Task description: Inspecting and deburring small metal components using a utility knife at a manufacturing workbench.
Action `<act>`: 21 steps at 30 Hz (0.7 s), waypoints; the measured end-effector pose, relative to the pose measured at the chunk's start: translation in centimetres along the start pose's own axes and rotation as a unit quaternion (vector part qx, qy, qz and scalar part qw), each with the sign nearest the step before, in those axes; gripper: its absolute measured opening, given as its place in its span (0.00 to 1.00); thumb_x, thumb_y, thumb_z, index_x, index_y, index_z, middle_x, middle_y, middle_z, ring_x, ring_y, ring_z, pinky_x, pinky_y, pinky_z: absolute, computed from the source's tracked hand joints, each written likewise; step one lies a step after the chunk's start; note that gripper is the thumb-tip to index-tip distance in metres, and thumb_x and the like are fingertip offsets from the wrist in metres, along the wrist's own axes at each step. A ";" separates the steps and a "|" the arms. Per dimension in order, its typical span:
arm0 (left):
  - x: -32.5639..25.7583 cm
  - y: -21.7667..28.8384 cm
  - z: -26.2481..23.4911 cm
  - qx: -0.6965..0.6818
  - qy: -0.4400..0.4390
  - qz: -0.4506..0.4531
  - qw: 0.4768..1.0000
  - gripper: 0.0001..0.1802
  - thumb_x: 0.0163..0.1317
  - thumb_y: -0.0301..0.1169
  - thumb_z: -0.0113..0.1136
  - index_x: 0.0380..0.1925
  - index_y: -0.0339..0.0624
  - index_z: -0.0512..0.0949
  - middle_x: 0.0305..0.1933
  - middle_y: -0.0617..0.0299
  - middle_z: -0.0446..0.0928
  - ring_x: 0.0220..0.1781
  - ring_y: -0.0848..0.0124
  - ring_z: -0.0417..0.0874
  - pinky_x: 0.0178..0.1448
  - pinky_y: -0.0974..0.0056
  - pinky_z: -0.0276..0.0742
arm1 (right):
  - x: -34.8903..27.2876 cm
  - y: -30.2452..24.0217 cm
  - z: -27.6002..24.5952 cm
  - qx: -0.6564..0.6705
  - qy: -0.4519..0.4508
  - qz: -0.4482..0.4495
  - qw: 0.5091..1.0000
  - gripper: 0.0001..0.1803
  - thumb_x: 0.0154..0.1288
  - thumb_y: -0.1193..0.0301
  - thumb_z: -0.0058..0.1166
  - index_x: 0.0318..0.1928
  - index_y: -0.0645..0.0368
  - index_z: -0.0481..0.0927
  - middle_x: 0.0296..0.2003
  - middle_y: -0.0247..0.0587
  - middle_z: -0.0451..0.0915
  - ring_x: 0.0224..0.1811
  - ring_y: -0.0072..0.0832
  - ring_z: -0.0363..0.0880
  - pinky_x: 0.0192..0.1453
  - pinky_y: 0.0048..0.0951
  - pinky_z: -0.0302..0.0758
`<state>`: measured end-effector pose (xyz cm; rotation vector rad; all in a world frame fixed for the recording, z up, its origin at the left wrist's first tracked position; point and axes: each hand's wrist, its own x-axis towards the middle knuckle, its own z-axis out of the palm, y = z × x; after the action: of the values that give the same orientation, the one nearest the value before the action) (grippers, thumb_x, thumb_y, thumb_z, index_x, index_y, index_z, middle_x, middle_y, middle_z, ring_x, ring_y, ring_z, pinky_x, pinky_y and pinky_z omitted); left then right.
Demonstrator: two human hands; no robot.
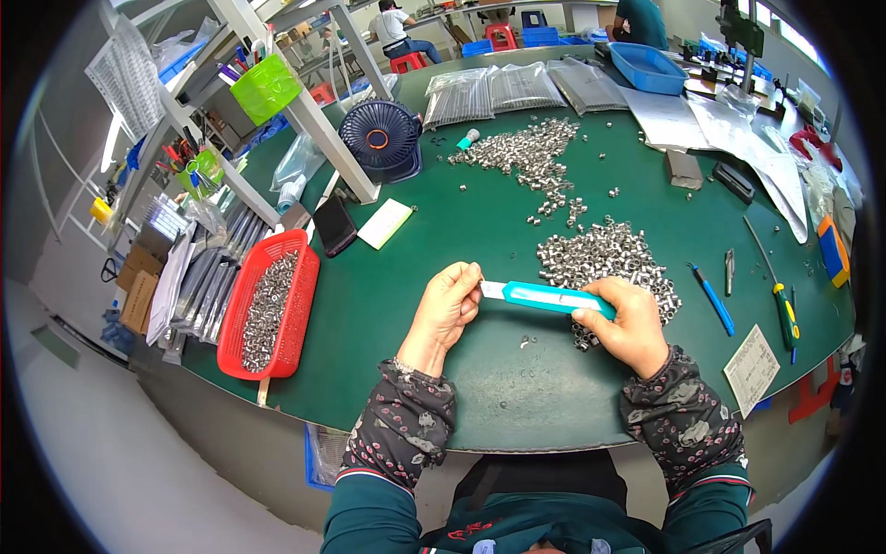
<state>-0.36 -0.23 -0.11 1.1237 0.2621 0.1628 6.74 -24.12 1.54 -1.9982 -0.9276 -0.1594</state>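
Knife (551, 296) sits in right hand (629, 325), pointing left.

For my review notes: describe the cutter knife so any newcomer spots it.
On the green table, find the nearer pile of metal pieces. There, the right hand holds the cutter knife, pale end at the left hand. Unlike the loose blue tool, it's turquoise and hand-held.

The right hand (632, 325) grips a teal utility knife (544, 295); at its blade tip the left hand (448, 307) pinches a small piece (481, 283), perhaps a ring. Metal rings (600, 254) lie mostly beyond the knife, a red basket (302, 300) left of it.
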 end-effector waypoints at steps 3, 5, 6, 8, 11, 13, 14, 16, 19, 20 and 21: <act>0.0 0.2 0.1 0.013 0.007 -0.012 1.000 0.11 0.61 0.36 0.52 0.24 0.42 0.71 0.15 0.68 0.66 0.11 0.85 0.56 0.12 0.79 0.46 | 0.0 0.0 0.0 -0.011 0.000 -0.006 1.000 0.13 0.47 0.64 0.59 0.32 0.60 0.79 0.25 0.42 0.77 0.25 0.37 0.76 0.29 0.33 0.71; -0.1 0.4 0.0 0.020 0.005 -0.024 0.999 0.11 0.61 0.36 0.52 0.23 0.43 0.70 0.15 0.68 0.65 0.11 0.85 0.56 0.12 0.79 0.46 | 0.0 -0.1 0.0 -0.012 0.001 -0.010 1.000 0.13 0.47 0.65 0.59 0.32 0.60 0.79 0.26 0.42 0.77 0.26 0.37 0.76 0.29 0.33 0.71; -0.1 0.5 0.0 0.027 0.003 -0.036 0.999 0.12 0.61 0.36 0.52 0.22 0.43 0.70 0.15 0.68 0.65 0.11 0.85 0.56 0.12 0.79 0.45 | 0.0 0.0 0.0 -0.012 0.000 -0.010 1.000 0.13 0.47 0.65 0.59 0.32 0.60 0.79 0.26 0.42 0.77 0.26 0.37 0.76 0.29 0.33 0.71; -0.1 0.7 -0.2 0.033 -0.009 -0.046 0.998 0.12 0.61 0.36 0.52 0.22 0.43 0.69 0.15 0.69 0.65 0.11 0.85 0.55 0.12 0.79 0.45 | 0.0 0.1 0.0 -0.029 0.009 -0.033 0.999 0.13 0.46 0.65 0.59 0.31 0.59 0.78 0.25 0.41 0.76 0.25 0.37 0.76 0.28 0.33 0.71; -0.2 0.9 -0.5 0.041 -0.026 -0.066 0.997 0.12 0.61 0.36 0.52 0.22 0.43 0.69 0.15 0.69 0.65 0.11 0.85 0.55 0.12 0.80 0.45 | 0.1 -0.1 -0.3 -0.053 0.023 -0.072 0.996 0.13 0.46 0.65 0.59 0.31 0.59 0.78 0.24 0.40 0.74 0.24 0.37 0.75 0.26 0.33 0.70; -0.2 0.9 -0.6 0.041 -0.032 -0.077 0.996 0.12 0.61 0.35 0.52 0.22 0.43 0.69 0.15 0.69 0.65 0.11 0.85 0.55 0.12 0.80 0.46 | 0.1 -0.2 -0.5 -0.060 0.021 -0.076 0.995 0.14 0.43 0.68 0.61 0.32 0.60 0.76 0.22 0.42 0.71 0.24 0.37 0.73 0.27 0.33 0.68; -0.1 0.8 -0.6 0.043 -0.039 -0.084 0.995 0.12 0.61 0.35 0.52 0.22 0.43 0.69 0.15 0.68 0.65 0.11 0.85 0.55 0.12 0.80 0.46 | 0.2 -0.2 -0.6 -0.080 0.036 -0.102 0.991 0.14 0.43 0.68 0.61 0.32 0.60 0.76 0.22 0.41 0.70 0.23 0.37 0.72 0.26 0.33 0.67; 0.0 0.8 -0.8 0.045 -0.044 -0.092 0.994 0.11 0.61 0.35 0.53 0.22 0.43 0.69 0.15 0.68 0.65 0.11 0.85 0.55 0.12 0.80 0.46 | 0.3 -0.2 -0.7 -0.098 0.050 -0.130 0.985 0.14 0.42 0.68 0.61 0.31 0.59 0.76 0.21 0.40 0.69 0.22 0.36 0.71 0.25 0.33 0.66; 0.0 0.8 -0.9 0.036 -0.052 -0.097 0.993 0.11 0.60 0.35 0.53 0.22 0.42 0.70 0.15 0.67 0.65 0.11 0.85 0.56 0.12 0.80 0.46 | 0.5 -0.7 -1.0 -0.149 0.069 -0.178 0.970 0.15 0.40 0.68 0.62 0.31 0.58 0.74 0.20 0.37 0.67 0.21 0.34 0.70 0.24 0.33 0.65; 0.0 0.8 -0.8 0.033 -0.054 -0.093 0.994 0.11 0.60 0.35 0.53 0.23 0.42 0.70 0.15 0.68 0.65 0.11 0.85 0.56 0.12 0.80 0.46 | 0.6 -0.9 -1.1 -0.170 0.073 -0.198 0.962 0.15 0.40 0.68 0.62 0.31 0.58 0.74 0.20 0.37 0.67 0.21 0.33 0.69 0.24 0.32 0.65; -0.1 0.9 -0.8 0.032 -0.055 -0.087 0.994 0.11 0.60 0.35 0.53 0.23 0.42 0.70 0.15 0.68 0.64 0.12 0.85 0.56 0.12 0.80 0.46 | 0.6 -0.9 -1.2 -0.191 0.078 -0.219 0.954 0.16 0.39 0.68 0.62 0.31 0.58 0.74 0.20 0.37 0.66 0.21 0.33 0.69 0.24 0.32 0.64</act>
<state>-0.68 0.84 0.36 1.1626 0.2673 -0.0616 6.83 -24.41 3.16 -2.0525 -1.3003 -0.7860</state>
